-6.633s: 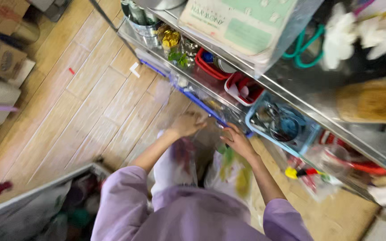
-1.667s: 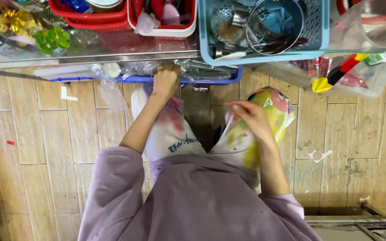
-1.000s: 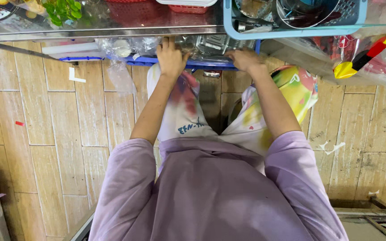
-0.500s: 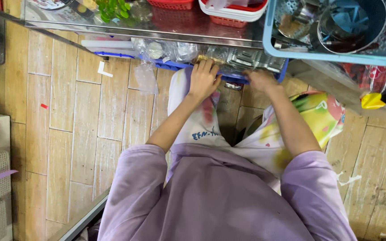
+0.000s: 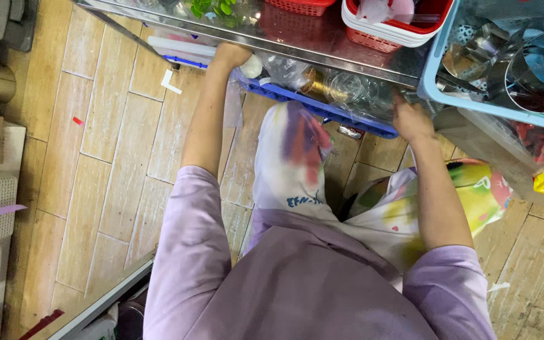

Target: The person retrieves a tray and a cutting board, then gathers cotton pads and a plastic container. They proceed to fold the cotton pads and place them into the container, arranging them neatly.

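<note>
Blue tray (image 5: 322,107) under steel shelf (image 5: 322,47), bottles inside. Left hand (image 5: 231,55) grips its left end, right hand (image 5: 410,119) its right edge; fingers curled, partly hidden. Light blue basket (image 5: 439,94) overhangs right; wood floor (image 5: 114,157) open left.

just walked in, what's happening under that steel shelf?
A person in a lilac top bends over a blue tray of glassware wrapped in clear plastic, sitting under the steel shelf. The left hand grips the tray's left end, the right hand its right end. Red baskets and a blue crate stand on the shelf above.
</note>
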### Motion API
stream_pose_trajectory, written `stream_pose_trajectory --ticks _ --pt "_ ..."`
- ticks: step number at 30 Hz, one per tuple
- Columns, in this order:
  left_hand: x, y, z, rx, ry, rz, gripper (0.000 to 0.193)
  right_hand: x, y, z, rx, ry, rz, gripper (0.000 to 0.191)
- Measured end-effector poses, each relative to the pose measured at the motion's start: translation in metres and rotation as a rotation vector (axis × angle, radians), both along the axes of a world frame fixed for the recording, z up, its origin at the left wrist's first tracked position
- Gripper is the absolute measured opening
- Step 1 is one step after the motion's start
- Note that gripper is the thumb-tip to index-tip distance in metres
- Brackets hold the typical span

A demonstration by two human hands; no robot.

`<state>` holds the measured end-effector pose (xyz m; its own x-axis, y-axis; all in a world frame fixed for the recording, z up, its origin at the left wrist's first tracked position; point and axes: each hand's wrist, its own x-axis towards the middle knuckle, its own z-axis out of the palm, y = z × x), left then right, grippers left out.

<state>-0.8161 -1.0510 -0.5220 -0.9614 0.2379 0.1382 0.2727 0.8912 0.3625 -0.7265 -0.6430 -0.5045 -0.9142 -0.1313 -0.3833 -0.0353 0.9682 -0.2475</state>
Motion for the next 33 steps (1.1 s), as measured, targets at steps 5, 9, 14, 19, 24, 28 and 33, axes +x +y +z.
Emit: stream_pose_trajectory --ticks 5,9,14,19,24,28,33 --pt "0.013 0.015 -0.015 -0.116 -0.279 0.211 0.041 -0.004 0.031 -0.004 -0.094 0.324 0.047 0.030" --pt "0.030 0.020 -0.049 -0.423 -0.100 0.278 0.066 -0.003 0.070 -0.014 -0.011 0.401 0.012 0.011" --pt "0.042 0.028 -0.079 -0.511 0.010 0.300 0.070 0.008 0.096 -0.027 -0.016 0.404 -0.038 0.027" --pt "0.105 0.089 -0.076 -0.600 -0.197 0.212 0.018 0.014 0.102 -0.029 -0.029 0.403 -0.061 0.039" --pt "0.123 0.246 -0.060 0.066 0.198 -0.393 0.013 0.012 0.092 -0.017 -0.072 0.148 -0.193 0.037" --pt "0.063 0.334 -0.059 0.026 0.158 -0.309 0.024 0.011 0.079 0.003 -0.169 0.276 -0.133 0.039" --pt "0.025 0.350 -0.053 0.009 0.064 -0.221 0.025 0.022 0.063 0.025 -0.163 0.265 -0.225 0.032"
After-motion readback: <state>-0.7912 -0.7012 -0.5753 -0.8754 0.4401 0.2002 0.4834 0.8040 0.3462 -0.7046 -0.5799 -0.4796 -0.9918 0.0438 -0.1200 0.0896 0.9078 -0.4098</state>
